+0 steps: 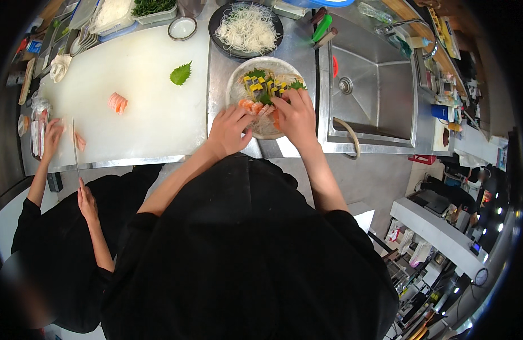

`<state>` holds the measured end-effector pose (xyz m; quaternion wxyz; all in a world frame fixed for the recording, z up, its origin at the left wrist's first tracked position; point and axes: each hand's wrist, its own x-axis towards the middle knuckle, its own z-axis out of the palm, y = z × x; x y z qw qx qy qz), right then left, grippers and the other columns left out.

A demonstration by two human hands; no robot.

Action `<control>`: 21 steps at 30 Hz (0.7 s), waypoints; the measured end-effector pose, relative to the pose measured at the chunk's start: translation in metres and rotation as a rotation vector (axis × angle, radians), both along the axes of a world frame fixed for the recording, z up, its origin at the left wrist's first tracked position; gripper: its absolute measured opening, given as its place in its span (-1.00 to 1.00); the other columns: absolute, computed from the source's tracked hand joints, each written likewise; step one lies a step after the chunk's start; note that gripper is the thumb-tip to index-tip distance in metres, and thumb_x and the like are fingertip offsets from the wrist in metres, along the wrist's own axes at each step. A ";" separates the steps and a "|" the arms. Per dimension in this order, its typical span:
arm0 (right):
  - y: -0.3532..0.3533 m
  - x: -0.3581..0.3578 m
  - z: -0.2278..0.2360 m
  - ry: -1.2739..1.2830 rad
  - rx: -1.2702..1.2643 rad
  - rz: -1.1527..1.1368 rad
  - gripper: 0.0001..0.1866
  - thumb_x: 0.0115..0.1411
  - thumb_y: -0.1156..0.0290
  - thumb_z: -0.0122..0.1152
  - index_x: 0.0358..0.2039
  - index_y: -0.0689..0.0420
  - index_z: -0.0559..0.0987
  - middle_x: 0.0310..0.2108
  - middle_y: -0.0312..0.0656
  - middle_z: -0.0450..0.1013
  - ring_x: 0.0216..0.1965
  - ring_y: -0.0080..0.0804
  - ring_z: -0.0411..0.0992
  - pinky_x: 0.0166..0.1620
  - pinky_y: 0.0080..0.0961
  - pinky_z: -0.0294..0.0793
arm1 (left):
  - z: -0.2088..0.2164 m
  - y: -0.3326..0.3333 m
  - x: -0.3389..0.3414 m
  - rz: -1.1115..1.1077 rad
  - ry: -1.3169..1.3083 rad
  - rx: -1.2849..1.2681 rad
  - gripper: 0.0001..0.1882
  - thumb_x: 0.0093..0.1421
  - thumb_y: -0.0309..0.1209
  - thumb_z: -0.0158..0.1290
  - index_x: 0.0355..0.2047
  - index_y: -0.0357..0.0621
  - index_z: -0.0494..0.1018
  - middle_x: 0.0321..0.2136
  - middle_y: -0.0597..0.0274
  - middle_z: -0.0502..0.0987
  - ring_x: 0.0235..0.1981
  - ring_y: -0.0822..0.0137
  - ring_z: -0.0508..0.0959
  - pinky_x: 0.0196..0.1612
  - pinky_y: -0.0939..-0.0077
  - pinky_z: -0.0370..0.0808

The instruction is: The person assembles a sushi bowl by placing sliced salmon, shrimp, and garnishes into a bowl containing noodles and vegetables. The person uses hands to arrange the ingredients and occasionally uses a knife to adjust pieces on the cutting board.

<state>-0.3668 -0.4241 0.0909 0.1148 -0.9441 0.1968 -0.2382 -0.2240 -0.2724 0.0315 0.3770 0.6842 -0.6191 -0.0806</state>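
Observation:
A round plate (232,116) in front of me bears shredded white garnish, green leaves (266,97) and yellow-and-dark sliced pieces (254,86). Orange-pink salmon slices (251,106) lie along its near side. My left hand (230,129) rests over the near left rim, fingers stretched toward the salmon and thumb apart. From the right, my right hand (297,116) reaches over the plate, its fingertips closed at the salmon slices beside the leaf. The fingers partly cover what they touch.
On the white cutting board (154,119) lie a green leaf (181,73) and a salmon piece (118,103). At left, a co-worker's hand holds a long knife (75,148). A black bowl of white shreds (246,28) stands behind the plate; a steel sink (374,107) is at right.

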 end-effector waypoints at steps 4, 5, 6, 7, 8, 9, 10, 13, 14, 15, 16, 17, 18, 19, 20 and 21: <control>-0.018 0.008 -0.003 0.156 -0.083 0.158 -0.79 -0.16 0.54 0.29 -0.41 0.14 0.63 -0.32 -0.23 0.41 -0.16 -0.22 0.36 -0.13 -0.31 0.38 | 0.000 -0.006 -0.009 -0.018 -0.097 -0.014 -0.77 0.01 -0.32 0.28 -0.29 -0.01 0.56 -0.30 0.29 0.46 -0.14 0.22 0.49 -0.19 0.30 0.40; -0.019 0.009 -0.001 0.149 -0.108 0.183 -0.80 -0.15 0.53 0.28 -0.42 0.14 0.62 -0.31 -0.23 0.41 -0.15 -0.23 0.36 -0.13 -0.31 0.37 | -0.005 -0.009 -0.010 -0.022 -0.140 -0.011 -0.76 0.03 -0.31 0.27 -0.26 0.00 0.57 -0.28 0.29 0.46 -0.12 0.24 0.48 -0.20 0.31 0.39; -0.021 0.009 0.001 0.142 -0.133 0.207 -0.82 -0.15 0.51 0.27 -0.43 0.15 0.61 -0.31 -0.23 0.41 -0.14 -0.24 0.36 -0.13 -0.32 0.36 | -0.009 -0.012 -0.012 0.002 -0.153 -0.048 -0.76 0.03 -0.31 0.27 -0.26 0.00 0.57 -0.27 0.30 0.46 -0.12 0.25 0.48 -0.20 0.31 0.38; -0.021 0.009 0.003 0.138 -0.137 0.185 -0.81 -0.14 0.53 0.28 -0.41 0.14 0.61 -0.31 -0.23 0.43 -0.15 -0.23 0.38 -0.12 -0.32 0.38 | -0.011 -0.016 -0.013 0.023 -0.167 -0.083 -0.76 0.03 -0.31 0.27 -0.26 0.00 0.57 -0.27 0.31 0.46 -0.13 0.25 0.48 -0.21 0.31 0.38; -0.021 0.008 0.006 0.134 -0.142 0.161 -0.80 -0.14 0.54 0.29 -0.40 0.13 0.61 -0.31 -0.23 0.44 -0.16 -0.23 0.39 -0.12 -0.31 0.39 | -0.014 -0.017 -0.014 0.043 -0.180 -0.119 -0.76 0.03 -0.31 0.27 -0.26 0.00 0.57 -0.26 0.32 0.47 -0.13 0.26 0.48 -0.21 0.31 0.37; -0.021 0.007 0.010 0.130 -0.147 0.137 -0.78 -0.13 0.56 0.30 -0.38 0.13 0.62 -0.31 -0.23 0.45 -0.17 -0.22 0.41 -0.11 -0.31 0.41 | -0.015 -0.017 -0.015 0.043 -0.179 -0.111 -0.75 0.04 -0.31 0.27 -0.25 0.00 0.57 -0.26 0.32 0.47 -0.13 0.26 0.48 -0.21 0.31 0.37; -0.022 0.006 0.014 0.120 -0.133 0.116 -0.79 -0.11 0.57 0.30 -0.38 0.12 0.61 -0.30 -0.22 0.46 -0.17 -0.21 0.41 -0.10 -0.30 0.41 | -0.016 -0.017 -0.016 0.043 -0.177 -0.104 -0.75 0.04 -0.31 0.27 -0.25 -0.01 0.57 -0.25 0.32 0.48 -0.14 0.26 0.48 -0.21 0.31 0.37; -0.027 -0.003 0.036 0.043 -0.093 0.032 -0.82 -0.06 0.58 0.31 -0.38 0.12 0.59 -0.28 -0.19 0.48 -0.16 -0.17 0.42 -0.09 -0.24 0.42 | -0.018 -0.015 -0.017 0.033 -0.179 -0.095 -0.77 0.05 -0.33 0.25 -0.25 -0.02 0.58 -0.26 0.32 0.48 -0.15 0.26 0.47 -0.21 0.31 0.36; -0.033 -0.014 0.048 -0.013 -0.080 -0.002 -0.83 -0.06 0.59 0.31 -0.39 0.12 0.58 -0.28 -0.17 0.49 -0.17 -0.16 0.42 -0.08 -0.22 0.42 | -0.017 -0.013 -0.017 0.035 -0.181 -0.091 -0.77 0.05 -0.35 0.24 -0.25 -0.03 0.58 -0.26 0.31 0.48 -0.16 0.27 0.47 -0.21 0.31 0.36; -0.045 -0.033 0.058 -0.054 -0.143 -0.073 -0.80 -0.07 0.61 0.34 -0.39 0.10 0.58 -0.28 -0.17 0.52 -0.17 -0.13 0.45 -0.09 -0.24 0.45 | -0.015 -0.010 -0.017 0.015 -0.165 -0.065 -0.78 0.05 -0.36 0.22 -0.25 -0.04 0.58 -0.26 0.31 0.48 -0.17 0.27 0.46 -0.20 0.30 0.36; -0.059 -0.056 0.069 -0.111 -0.159 -0.167 -0.79 -0.05 0.59 0.33 -0.35 0.08 0.59 -0.29 -0.17 0.53 -0.16 -0.13 0.46 -0.08 -0.27 0.46 | -0.013 -0.007 -0.017 -0.008 -0.150 -0.041 -0.78 0.06 -0.38 0.21 -0.24 -0.05 0.58 -0.26 0.30 0.48 -0.17 0.27 0.46 -0.20 0.30 0.37; -0.073 -0.077 0.080 -0.148 -0.132 -0.278 -0.82 0.03 0.55 0.30 -0.30 0.09 0.62 -0.32 -0.14 0.54 -0.21 -0.10 0.48 -0.11 -0.24 0.48 | -0.010 -0.005 -0.016 -0.025 -0.137 -0.020 -0.78 0.06 -0.40 0.20 -0.24 -0.07 0.58 -0.26 0.30 0.48 -0.18 0.27 0.46 -0.19 0.30 0.37; -0.094 -0.105 0.073 -0.191 -0.017 -0.502 -0.84 0.09 0.53 0.28 -0.27 0.12 0.63 -0.31 -0.11 0.55 -0.24 -0.11 0.49 -0.12 -0.25 0.49 | -0.007 -0.003 -0.015 -0.038 -0.107 -0.043 -0.78 0.06 -0.42 0.19 -0.24 -0.08 0.58 -0.27 0.30 0.48 -0.19 0.26 0.46 -0.19 0.30 0.37; -0.113 -0.139 0.054 -0.233 0.100 -0.727 -0.85 0.14 0.50 0.25 -0.25 0.16 0.64 -0.30 -0.08 0.56 -0.26 -0.11 0.50 -0.13 -0.25 0.50 | -0.003 0.000 -0.015 -0.054 -0.077 -0.067 -0.78 0.05 -0.43 0.18 -0.24 -0.09 0.58 -0.28 0.29 0.48 -0.20 0.25 0.46 -0.19 0.31 0.38; -0.132 -0.188 0.024 0.083 0.015 -0.847 -0.86 0.18 0.50 0.23 -0.24 0.19 0.64 -0.31 -0.06 0.57 -0.30 -0.14 0.52 -0.15 -0.30 0.51 | 0.001 0.004 -0.013 -0.064 -0.048 -0.092 -0.78 0.05 -0.45 0.17 -0.24 -0.11 0.58 -0.29 0.29 0.48 -0.21 0.25 0.47 -0.19 0.31 0.38; -0.141 -0.219 0.003 0.400 -0.073 -0.945 -0.86 0.22 0.50 0.21 -0.23 0.23 0.64 -0.32 -0.04 0.58 -0.33 -0.18 0.53 -0.17 -0.34 0.52 | 0.004 0.009 -0.009 -0.044 -0.029 -0.110 -0.78 0.04 -0.46 0.18 -0.25 -0.11 0.58 -0.31 0.28 0.48 -0.23 0.24 0.47 -0.20 0.31 0.39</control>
